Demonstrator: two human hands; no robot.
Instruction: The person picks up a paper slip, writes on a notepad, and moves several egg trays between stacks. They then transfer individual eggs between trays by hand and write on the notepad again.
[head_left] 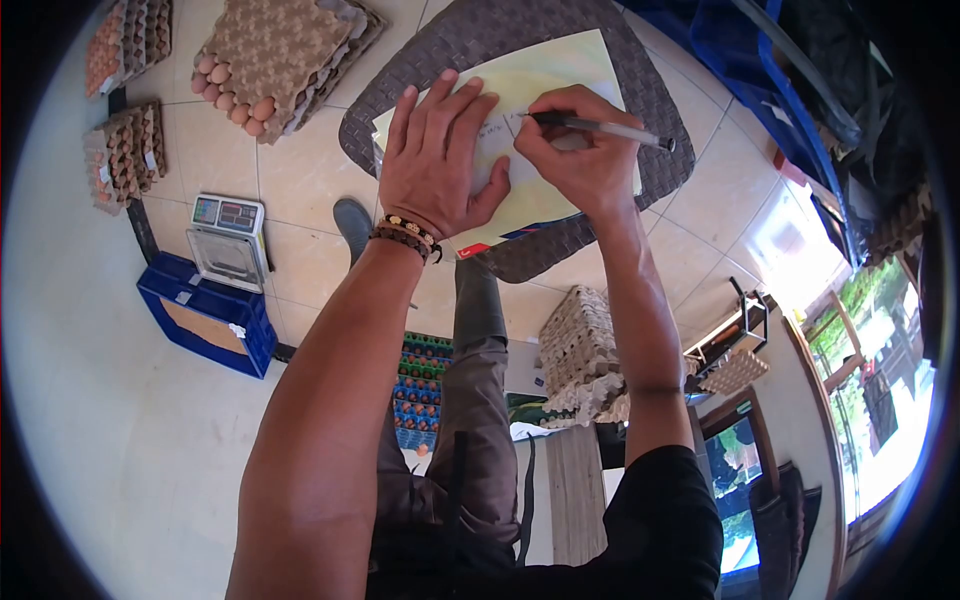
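A black pen with a clear barrel [630, 131] is pinched in my right hand [585, 150], its tip touching a pale yellow sheet or pad of paper [565, 75]. A few small handwritten marks show near the tip. My left hand [435, 155] lies flat on the paper's left part, fingers stretched out and holding nothing. Bead bracelets [408, 232] circle the left wrist. Under the paper is a dark brown woven seat or stool top [515, 262]. Part of the writing is hidden by my hands.
Egg trays [285, 50] with brown eggs [225, 95] sit on the tiled floor at upper left. A digital scale [228, 240] stands beside a blue crate [205, 340]. Stacked empty egg trays [580, 340] are right of my legs. More blue crates [745, 75] line the upper right.
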